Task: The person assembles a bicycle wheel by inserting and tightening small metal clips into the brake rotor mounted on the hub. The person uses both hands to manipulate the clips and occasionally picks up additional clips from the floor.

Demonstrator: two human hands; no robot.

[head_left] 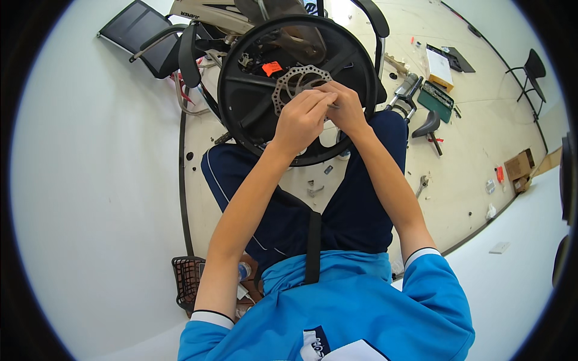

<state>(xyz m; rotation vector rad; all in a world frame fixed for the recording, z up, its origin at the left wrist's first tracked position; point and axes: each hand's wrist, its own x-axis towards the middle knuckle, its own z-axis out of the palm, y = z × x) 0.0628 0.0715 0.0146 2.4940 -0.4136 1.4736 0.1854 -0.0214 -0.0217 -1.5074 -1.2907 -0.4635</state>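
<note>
A black spoked wheel (pixel 257 112) lies flat in front of me, over my knees. A silver brake disc (pixel 280 90) with a perforated edge sits at its centre. Over the disc's near right part, my left hand (pixel 304 117) and my right hand (pixel 345 110) meet with fingertips pinched together. Whatever they hold between them is too small and covered to name. An orange-red piece (pixel 271 68) rests on the wheel to the left of the disc, near small dark parts (pixel 245 61).
A chair (pixel 150 45) and a bike frame part (pixel 211 17) stand beyond the wheel. On the floor at right lie a suspension fork (pixel 404 93), a green tool case (pixel 436 101), a saddle (pixel 427 125) and a wrench (pixel 422 185). A black basket (pixel 186 281) sits at lower left.
</note>
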